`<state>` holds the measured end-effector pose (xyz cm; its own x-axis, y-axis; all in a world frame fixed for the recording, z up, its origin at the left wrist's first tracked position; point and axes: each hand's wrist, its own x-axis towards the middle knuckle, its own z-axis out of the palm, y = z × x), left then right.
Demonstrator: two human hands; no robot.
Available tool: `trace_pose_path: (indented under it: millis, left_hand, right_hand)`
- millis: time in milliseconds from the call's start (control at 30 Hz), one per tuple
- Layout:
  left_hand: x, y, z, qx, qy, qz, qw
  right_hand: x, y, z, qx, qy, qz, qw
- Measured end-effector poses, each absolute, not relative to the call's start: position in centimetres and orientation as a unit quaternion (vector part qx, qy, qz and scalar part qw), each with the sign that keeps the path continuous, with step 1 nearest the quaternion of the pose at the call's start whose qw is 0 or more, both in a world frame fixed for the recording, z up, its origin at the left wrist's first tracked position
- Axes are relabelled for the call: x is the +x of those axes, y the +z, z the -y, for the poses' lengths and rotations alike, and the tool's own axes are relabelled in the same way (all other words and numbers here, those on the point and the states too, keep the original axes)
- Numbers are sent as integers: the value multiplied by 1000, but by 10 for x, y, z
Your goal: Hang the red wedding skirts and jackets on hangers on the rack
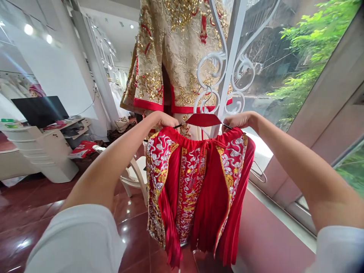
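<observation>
A red pleated skirt [192, 182] with silver and gold embroidered panels hangs in front of me. Its gathered waistband is tied with a red cord bow [209, 144]. My left hand [168, 120] is closed at the left end of the waistband, and my right hand [238, 120] is closed at the right end; the fingertips of both are mostly hidden. Between them is a red hanger [204, 120] with dark end bars reaching toward each hand. Its metal hook rests against white scrolled ironwork [212, 66].
A gold-beaded cream jacket [182, 64] with red trim hangs behind the ironwork. To the left are a pale chair [138, 176], a desk with a black monitor [40, 110] and a red bag [82, 149]. A window ledge [278, 212] runs along the right.
</observation>
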<state>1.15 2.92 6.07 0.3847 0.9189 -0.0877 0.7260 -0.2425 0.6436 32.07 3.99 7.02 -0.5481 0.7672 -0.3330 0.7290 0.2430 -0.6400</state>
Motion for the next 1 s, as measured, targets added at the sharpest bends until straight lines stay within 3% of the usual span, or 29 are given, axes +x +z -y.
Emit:
trace_pose_path:
  millis: [100,267,367,533,633,700,800,900,1000]
  left_hand:
    - [8,59,-19,808,132,-532,218]
    - [16,52,15,778,373,-501,-72]
    - [22,53,33,762,418,-483,-107]
    - [16,45,48,792,357,-492,-63]
    - [10,31,54,809,358,-438,-163]
    - [7,22,57,851,288,-380,-221]
    - [2,11,62,894,187,-324,-248]
    - [-3,9,67,897,200,-326,-223]
    - [-13,16,63,895,256,-340,-135]
  right_hand:
    - [329,57,-33,-462,460,748,122]
    - [344,31,-14,-437,427,668,425]
    - [345,25,0,-382,391,657,520]
    - [342,25,19,-382,382,705,460]
    - [343,25,27,-381,282,759,445]
    - [346,24,33,-359,200,799,439]
    - [350,20,42,-322,78,870,365]
    - [353,16,43,-312,-51,902,295]
    - [356,13,38,-327,-97,893,294]
